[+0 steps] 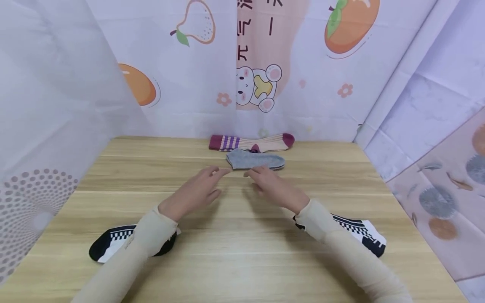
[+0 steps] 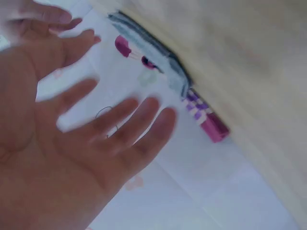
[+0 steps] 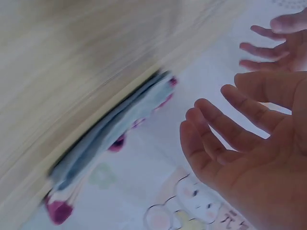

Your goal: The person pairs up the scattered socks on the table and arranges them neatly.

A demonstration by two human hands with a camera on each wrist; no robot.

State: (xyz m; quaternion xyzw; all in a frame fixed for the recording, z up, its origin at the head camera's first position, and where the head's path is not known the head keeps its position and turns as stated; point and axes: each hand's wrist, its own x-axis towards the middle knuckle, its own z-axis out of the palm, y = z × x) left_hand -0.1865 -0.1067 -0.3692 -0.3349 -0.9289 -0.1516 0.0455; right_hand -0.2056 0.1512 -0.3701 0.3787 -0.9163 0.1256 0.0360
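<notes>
I hold my left hand point(image 1: 197, 189) and my right hand point(image 1: 276, 189) above the worktop point(image 1: 235, 261), fingers apart and relaxed, slightly bent on the right. Just beyond my fingertips lies a grey-blue sock point(image 1: 257, 160), toe to the right. Right behind it, near the curtain point(image 1: 189, 84), is a maroon-and-cream sock point(image 1: 267, 143) with purple stripes. A black-and-white sock point(image 1: 113, 243) sits partly hidden under my left sleeve point(image 1: 140, 244), another patterned sock point(image 1: 360, 230) under my right.
</notes>
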